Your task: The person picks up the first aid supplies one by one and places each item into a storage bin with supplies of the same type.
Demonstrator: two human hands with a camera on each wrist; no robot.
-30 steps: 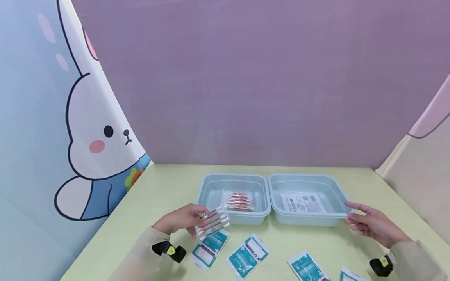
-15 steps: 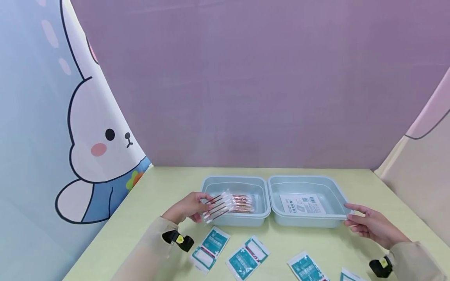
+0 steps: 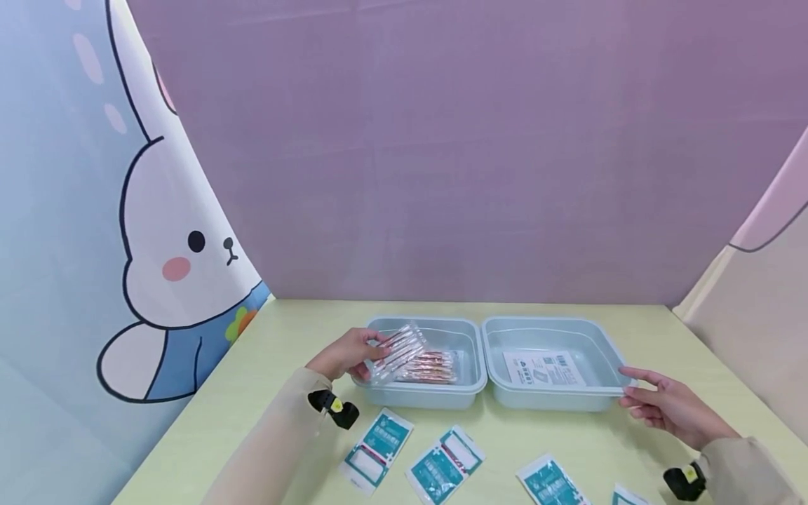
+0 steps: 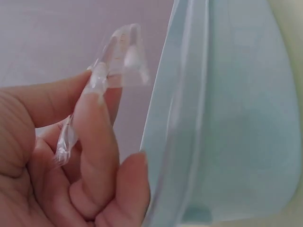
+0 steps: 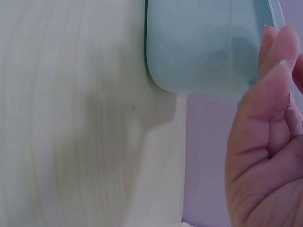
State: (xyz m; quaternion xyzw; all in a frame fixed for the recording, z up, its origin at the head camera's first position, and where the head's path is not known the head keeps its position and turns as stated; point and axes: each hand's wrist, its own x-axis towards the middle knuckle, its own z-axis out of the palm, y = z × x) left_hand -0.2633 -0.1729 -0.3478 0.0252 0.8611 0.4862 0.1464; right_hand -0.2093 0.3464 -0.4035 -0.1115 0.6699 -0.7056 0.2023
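Observation:
My left hand [image 3: 349, 352] pinches a clear plastic packet of cotton swabs [image 3: 400, 348], held tilted above the left light-blue plastic bin [image 3: 435, 397]. In the left wrist view, thumb and fingers grip the edge of the packet [image 4: 130, 56] beside the bin's wall [image 4: 241, 109]. Inside that bin lies another swab packet [image 3: 432, 367], partly covered by the held one. My right hand [image 3: 672, 409] holds the right light-blue bin [image 3: 552, 400] by its right front corner rim, with thumb and fingertips there. On this bin's floor lies a white printed label sheet [image 3: 544, 367].
Several teal-and-white sachets lie along the front of the pale table [image 3: 303, 319], among them one at left [image 3: 377, 449], one near the middle [image 3: 445, 464] and one farther right [image 3: 552, 482]. A purple backdrop [image 3: 442, 154] rises behind the bins.
My left hand has carried the swab packet up and forward from above the left sachet to over the left bin. The right hand keeps its place at the right bin's corner.

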